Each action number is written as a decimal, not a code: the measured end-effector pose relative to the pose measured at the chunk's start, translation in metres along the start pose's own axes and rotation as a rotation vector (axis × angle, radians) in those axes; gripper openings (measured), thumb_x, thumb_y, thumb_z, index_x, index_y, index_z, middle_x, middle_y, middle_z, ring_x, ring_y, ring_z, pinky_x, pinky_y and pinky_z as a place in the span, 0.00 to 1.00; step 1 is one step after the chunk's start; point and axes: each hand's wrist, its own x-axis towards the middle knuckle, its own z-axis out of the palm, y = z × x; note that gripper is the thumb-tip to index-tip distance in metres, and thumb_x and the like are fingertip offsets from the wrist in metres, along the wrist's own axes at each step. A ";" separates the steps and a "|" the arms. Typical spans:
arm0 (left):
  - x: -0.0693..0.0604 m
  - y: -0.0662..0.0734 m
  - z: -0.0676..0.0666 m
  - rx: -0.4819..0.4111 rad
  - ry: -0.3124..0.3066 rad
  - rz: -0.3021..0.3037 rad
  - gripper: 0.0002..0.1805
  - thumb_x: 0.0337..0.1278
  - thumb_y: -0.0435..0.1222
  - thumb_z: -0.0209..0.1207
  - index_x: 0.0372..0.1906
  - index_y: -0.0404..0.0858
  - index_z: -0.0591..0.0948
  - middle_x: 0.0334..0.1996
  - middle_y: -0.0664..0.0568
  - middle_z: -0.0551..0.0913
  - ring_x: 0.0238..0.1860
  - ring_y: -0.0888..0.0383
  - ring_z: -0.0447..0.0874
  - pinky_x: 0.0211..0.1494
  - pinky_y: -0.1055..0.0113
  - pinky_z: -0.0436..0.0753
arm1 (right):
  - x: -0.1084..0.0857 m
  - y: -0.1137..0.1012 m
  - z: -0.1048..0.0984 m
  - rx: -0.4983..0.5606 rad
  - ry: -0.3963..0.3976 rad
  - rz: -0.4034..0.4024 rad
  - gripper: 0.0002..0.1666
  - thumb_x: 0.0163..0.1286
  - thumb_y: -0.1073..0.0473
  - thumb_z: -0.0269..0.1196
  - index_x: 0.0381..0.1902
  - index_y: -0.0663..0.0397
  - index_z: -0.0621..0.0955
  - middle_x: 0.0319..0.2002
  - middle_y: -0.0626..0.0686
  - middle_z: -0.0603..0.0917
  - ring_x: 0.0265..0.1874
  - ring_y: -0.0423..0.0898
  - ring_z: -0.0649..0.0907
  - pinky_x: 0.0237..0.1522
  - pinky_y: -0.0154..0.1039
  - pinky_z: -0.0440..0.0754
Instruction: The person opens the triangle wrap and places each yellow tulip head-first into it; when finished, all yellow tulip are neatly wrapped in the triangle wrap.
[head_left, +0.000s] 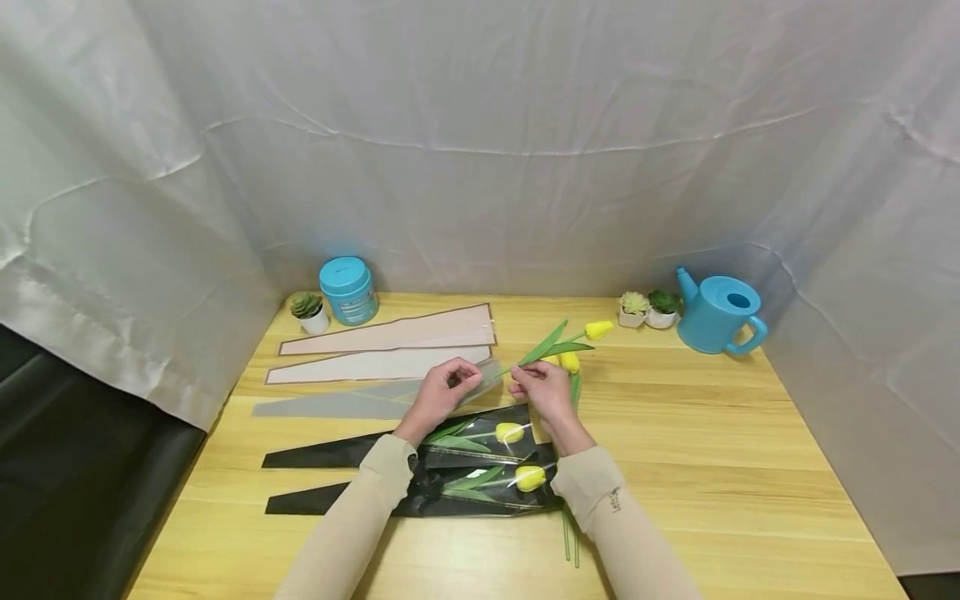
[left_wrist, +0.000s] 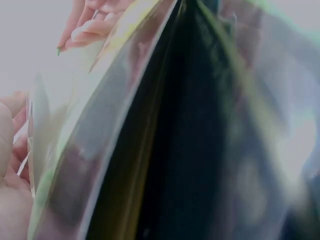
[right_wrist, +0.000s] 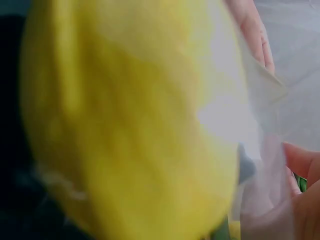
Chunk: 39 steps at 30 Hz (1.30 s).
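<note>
My left hand [head_left: 444, 393] pinches the mouth of a grey, partly clear flower sleeve [head_left: 330, 402] that lies to the left. In my right hand [head_left: 549, 395] is the stem of a yellow tulip [head_left: 598, 330], pinched below its leaves. The stem's lower end runs leftward into the sleeve; its bloom points up and right. Below the hands lie two black sleeves, the upper with a tulip [head_left: 510, 432] inside and the lower with another tulip [head_left: 530, 477]. Loose yellow tulips [head_left: 570, 362] lie partly hidden under my right hand and forearm. A blurred yellow bloom [right_wrist: 135, 120] fills much of the right wrist view.
Beyond the grey sleeve lie a white sleeve [head_left: 375, 365] and a pink sleeve [head_left: 390, 332]. Along the back stand a potted succulent [head_left: 315, 320], a blue jar [head_left: 349, 292], two small potted plants [head_left: 633, 308] and a blue watering can [head_left: 712, 317]. Wooden tabletop [head_left: 720, 450] extends rightward.
</note>
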 end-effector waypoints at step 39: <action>0.001 -0.009 0.005 0.042 -0.058 0.022 0.09 0.71 0.41 0.65 0.46 0.40 0.87 0.35 0.51 0.86 0.32 0.58 0.80 0.38 0.66 0.79 | 0.059 -0.028 -0.151 -0.849 -0.201 -0.364 0.15 0.76 0.58 0.65 0.55 0.59 0.86 0.58 0.63 0.80 0.63 0.63 0.77 0.68 0.61 0.73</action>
